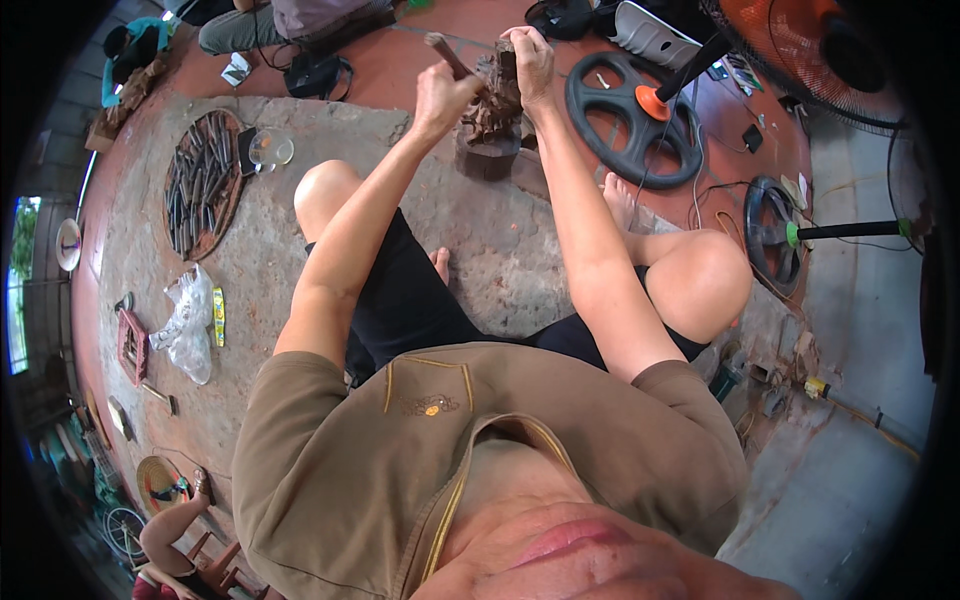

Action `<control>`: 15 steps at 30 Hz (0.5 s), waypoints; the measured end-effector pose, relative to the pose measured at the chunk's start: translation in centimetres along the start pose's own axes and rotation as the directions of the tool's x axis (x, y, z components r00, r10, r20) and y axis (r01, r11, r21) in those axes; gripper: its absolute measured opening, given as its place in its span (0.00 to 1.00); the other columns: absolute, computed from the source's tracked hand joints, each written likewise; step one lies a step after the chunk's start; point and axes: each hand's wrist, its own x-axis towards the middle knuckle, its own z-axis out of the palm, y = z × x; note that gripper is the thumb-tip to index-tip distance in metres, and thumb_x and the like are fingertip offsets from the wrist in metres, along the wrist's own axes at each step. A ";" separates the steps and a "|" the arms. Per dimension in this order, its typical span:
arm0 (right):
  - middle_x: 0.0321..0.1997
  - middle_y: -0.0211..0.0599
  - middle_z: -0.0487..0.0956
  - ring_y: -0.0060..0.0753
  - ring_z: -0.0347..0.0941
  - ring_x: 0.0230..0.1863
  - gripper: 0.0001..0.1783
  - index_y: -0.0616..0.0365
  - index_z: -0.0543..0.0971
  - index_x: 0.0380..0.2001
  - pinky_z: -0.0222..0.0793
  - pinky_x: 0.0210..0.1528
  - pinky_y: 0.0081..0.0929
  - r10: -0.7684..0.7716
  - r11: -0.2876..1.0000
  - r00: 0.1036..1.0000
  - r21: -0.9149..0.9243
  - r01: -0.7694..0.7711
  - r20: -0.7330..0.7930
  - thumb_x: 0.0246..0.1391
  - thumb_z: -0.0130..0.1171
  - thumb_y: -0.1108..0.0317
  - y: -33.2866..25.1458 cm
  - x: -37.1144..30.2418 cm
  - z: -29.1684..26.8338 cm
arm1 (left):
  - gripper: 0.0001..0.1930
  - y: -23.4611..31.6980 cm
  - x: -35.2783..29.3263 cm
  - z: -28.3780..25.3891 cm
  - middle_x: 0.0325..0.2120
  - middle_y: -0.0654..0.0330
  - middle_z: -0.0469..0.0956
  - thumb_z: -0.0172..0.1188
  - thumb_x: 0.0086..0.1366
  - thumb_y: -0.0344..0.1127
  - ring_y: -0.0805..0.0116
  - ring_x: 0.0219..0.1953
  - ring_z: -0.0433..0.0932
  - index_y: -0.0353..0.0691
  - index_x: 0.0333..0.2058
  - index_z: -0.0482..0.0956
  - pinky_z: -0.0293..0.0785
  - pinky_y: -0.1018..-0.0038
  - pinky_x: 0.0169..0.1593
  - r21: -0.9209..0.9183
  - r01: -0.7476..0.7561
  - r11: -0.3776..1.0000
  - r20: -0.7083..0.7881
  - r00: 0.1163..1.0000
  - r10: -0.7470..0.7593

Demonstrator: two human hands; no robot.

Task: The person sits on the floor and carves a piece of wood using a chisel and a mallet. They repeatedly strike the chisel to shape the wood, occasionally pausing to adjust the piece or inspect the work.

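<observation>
1. Brown wooden handle [450, 57] at 12 o'clock: the left hand [445, 100] is curled tightly around it.
2. Right hand [530, 65], just toward 1 o'clock, bends its fingers at the top of the carved wood block [492, 112]; whether it grips anything, I cannot tell.
3. Carving seems underway; the next move probably calls for a steady block.
4. Slim dark tools [205, 185] lie at 10 o'clock.
5. Printing on the yellow packet [219, 317], toward 9, is unreadable.

Carved block [491, 112]: rough, matt wood. Bag [188, 328]: glossy plastic. Shirt [330, 470]: matt cloth.
</observation>
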 end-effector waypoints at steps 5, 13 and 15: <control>0.26 0.37 0.77 0.30 0.73 0.29 0.14 0.62 0.79 0.28 0.67 0.34 0.28 -0.041 0.999 0.999 0.026 0.041 -0.004 0.57 0.48 0.65 0.1 -0.1 0.4 | 0.09 -0.5 0.8 -0.2 0.19 0.63 0.79 0.66 0.58 0.34 0.79 0.22 0.75 0.33 0.28 0.80 0.72 0.80 0.28 -0.343 -0.153 0.927 -0.184 0.978 0.093; 0.28 0.40 0.78 0.33 0.74 0.31 0.14 0.62 0.78 0.28 0.68 0.37 0.30 -0.056 0.998 0.998 -0.036 0.058 0.034 0.57 0.47 0.64 0.6 -0.3 -0.1 | 0.08 0.0 -0.7 1.8 0.19 0.61 0.78 0.64 0.57 0.31 0.79 0.24 0.74 0.32 0.28 0.78 0.71 0.76 0.30 0.030 -0.274 0.961 -0.149 0.950 0.275; 0.29 0.41 0.78 0.37 0.75 0.34 0.15 0.63 0.78 0.30 0.69 0.40 0.32 0.022 0.999 0.998 0.032 -0.023 0.051 0.58 0.47 0.64 -0.1 -0.1 0.7 | 0.07 0.0 -0.6 0.6 0.19 0.61 0.78 0.64 0.56 0.30 0.80 0.24 0.74 0.32 0.27 0.79 0.71 0.76 0.29 -0.010 -0.243 0.970 -0.128 0.962 0.240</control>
